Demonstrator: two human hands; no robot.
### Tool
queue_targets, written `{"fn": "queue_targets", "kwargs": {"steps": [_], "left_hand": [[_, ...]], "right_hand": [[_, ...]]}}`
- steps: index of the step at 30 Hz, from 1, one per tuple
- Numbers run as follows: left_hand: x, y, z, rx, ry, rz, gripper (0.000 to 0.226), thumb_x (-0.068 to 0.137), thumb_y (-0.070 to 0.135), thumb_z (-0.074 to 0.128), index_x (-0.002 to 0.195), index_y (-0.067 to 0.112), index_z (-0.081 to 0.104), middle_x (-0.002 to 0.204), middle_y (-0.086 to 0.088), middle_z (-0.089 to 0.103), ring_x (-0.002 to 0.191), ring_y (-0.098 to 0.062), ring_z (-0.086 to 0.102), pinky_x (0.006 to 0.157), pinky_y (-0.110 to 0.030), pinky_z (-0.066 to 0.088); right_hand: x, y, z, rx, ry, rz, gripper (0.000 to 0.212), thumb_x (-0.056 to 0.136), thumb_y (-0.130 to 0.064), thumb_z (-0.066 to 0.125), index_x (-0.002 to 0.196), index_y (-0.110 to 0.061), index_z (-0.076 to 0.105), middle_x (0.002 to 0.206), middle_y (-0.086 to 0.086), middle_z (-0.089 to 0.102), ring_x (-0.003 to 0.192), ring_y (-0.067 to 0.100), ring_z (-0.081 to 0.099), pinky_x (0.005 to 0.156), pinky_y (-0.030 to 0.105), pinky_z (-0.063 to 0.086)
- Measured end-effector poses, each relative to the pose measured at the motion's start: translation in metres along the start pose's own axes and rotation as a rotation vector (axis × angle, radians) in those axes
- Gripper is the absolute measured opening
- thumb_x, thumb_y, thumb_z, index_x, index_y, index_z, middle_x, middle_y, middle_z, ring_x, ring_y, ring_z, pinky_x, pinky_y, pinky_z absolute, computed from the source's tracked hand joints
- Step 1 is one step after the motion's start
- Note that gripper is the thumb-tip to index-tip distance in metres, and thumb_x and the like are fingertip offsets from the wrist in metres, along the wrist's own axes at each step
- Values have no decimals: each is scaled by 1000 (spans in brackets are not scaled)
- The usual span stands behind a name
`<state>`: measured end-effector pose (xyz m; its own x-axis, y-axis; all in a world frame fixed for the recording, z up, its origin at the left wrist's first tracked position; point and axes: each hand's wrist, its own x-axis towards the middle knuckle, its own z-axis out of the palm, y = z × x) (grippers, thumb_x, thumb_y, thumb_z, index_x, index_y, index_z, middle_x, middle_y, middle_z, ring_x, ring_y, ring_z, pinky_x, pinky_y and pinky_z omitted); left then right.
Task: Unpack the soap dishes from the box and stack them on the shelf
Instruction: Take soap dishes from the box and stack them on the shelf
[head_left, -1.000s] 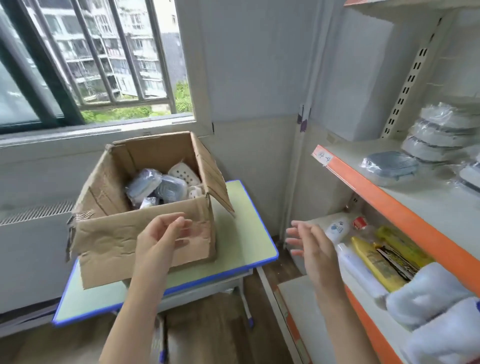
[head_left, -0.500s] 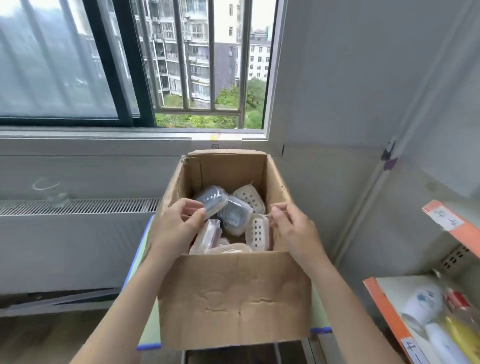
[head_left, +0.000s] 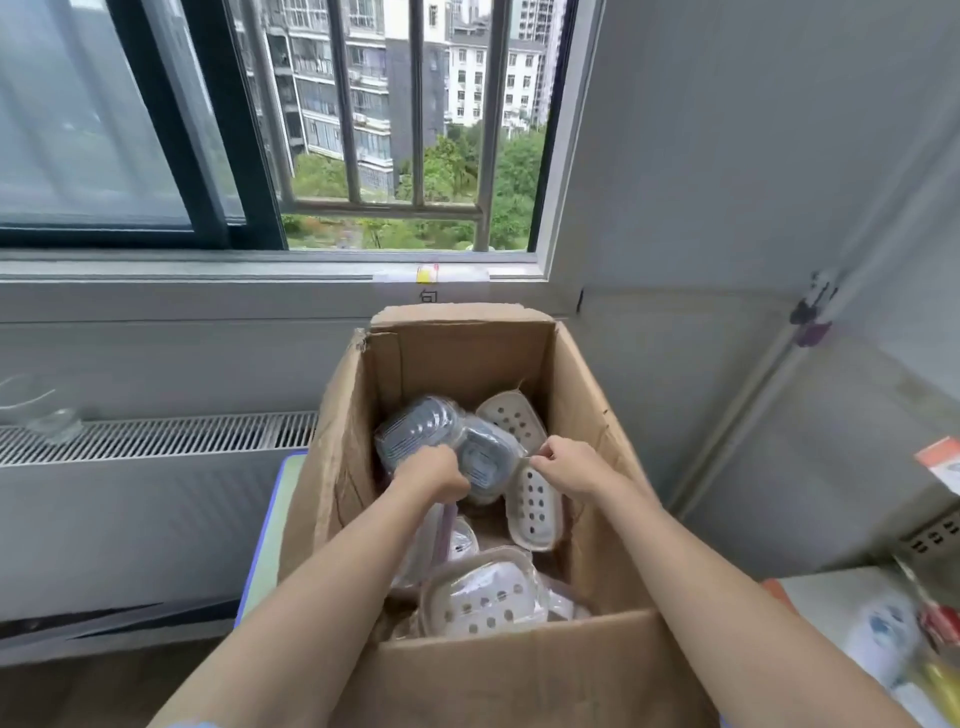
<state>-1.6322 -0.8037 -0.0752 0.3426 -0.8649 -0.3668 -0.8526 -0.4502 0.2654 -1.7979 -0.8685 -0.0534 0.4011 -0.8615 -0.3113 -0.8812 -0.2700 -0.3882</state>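
A: Brown corrugated cardboard fills the lower centre of the frame: the box (head_left: 467, 680) stands open at the top, and both of our forearms reach down into it.

B: Confirm the grip state of each hand.

A: Our left hand (head_left: 434, 473) is curled, fingers wrapped over the near edge of a grey wrapped soap dish (head_left: 485, 457) at the centre of the box. Our right hand (head_left: 569, 465) pinches the clear wrapping at that dish's right end, thumb and fingers pressed together.

B: Position of the dish relative to the two grips?

A: It lies between the hands, touching both. A second grey dish (head_left: 415, 431) sits just up and left of it. A white perforated dish (head_left: 535, 506) lies directly below the right hand, another (head_left: 514, 418) stands against the back wall, and a third (head_left: 480, 597) rests near the front wall.

B: Shelf?

A: Its orange edge (head_left: 937, 460) shows at the right border, well apart from the box.
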Motion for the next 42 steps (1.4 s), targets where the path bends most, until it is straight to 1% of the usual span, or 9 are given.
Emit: {"fn": "queue_targets", "kwargs": {"steps": [4,12,19,23,27,31,36,39,42], "left_hand": [[15,-3,17,40,-12,-112,61,82,28,59,134,6,37,135,-15,44,123,-31,49,95,-38,43],[14,-11,43,86,-83,-174,79,75,40,73,132,7,29,134,-15,43,123,-30,48,95,-38,43],[10,-7,27,60,8,-141,63,79,27,66,127,4,32,127,-12,52,120,-30,51,90,-36,45],[-10,-2,-6,58,47,-78,55,75,29,67,117,6,40,120,-12,55,114,-30,53,82,-34,44],[-49,-3,-44,-72,198,50,42,74,30,66,96,11,35,92,-6,53,91,-28,56,66,-32,40],[-98,-8,-58,-402,421,161,45,74,25,71,108,20,42,87,5,55,79,-16,53,63,-27,39],[-150,3,-39,-826,694,266,51,71,12,77,113,18,49,86,20,54,78,-2,58,70,-23,48],[-174,13,-22,-979,743,286,52,72,10,76,115,17,47,89,22,52,79,7,55,63,-4,43],[-190,22,-11,-1059,759,318,58,68,20,80,114,22,45,93,18,55,84,3,56,69,-4,41]], "right_hand": [[28,-1,15,-83,-54,-7,38,94,-27,42,120,-2,52,127,17,56,117,31,51,89,31,41],[58,9,31,-365,-5,-18,41,93,-19,43,132,-8,41,138,12,36,130,30,30,102,38,34],[47,10,42,-332,-197,151,54,85,-21,62,133,-6,42,136,11,49,126,28,48,96,35,43],[24,-10,14,-418,-214,128,44,82,-29,60,123,-14,55,124,4,59,115,25,56,91,31,45],[-24,-28,-24,-352,24,55,45,82,-34,57,119,-10,52,123,9,58,115,29,55,86,33,40],[-95,-23,-41,-127,321,76,61,80,-41,59,128,-12,35,130,10,46,119,33,49,89,38,40],[-168,-5,-28,185,697,89,47,78,-37,66,105,-15,33,108,4,47,97,34,55,76,40,45],[-200,6,-12,357,911,47,45,78,-30,71,101,-16,34,99,0,48,85,23,50,66,29,33],[-225,22,0,457,1045,28,46,75,-36,71,97,-22,34,90,-4,49,81,17,47,58,25,31]]}}
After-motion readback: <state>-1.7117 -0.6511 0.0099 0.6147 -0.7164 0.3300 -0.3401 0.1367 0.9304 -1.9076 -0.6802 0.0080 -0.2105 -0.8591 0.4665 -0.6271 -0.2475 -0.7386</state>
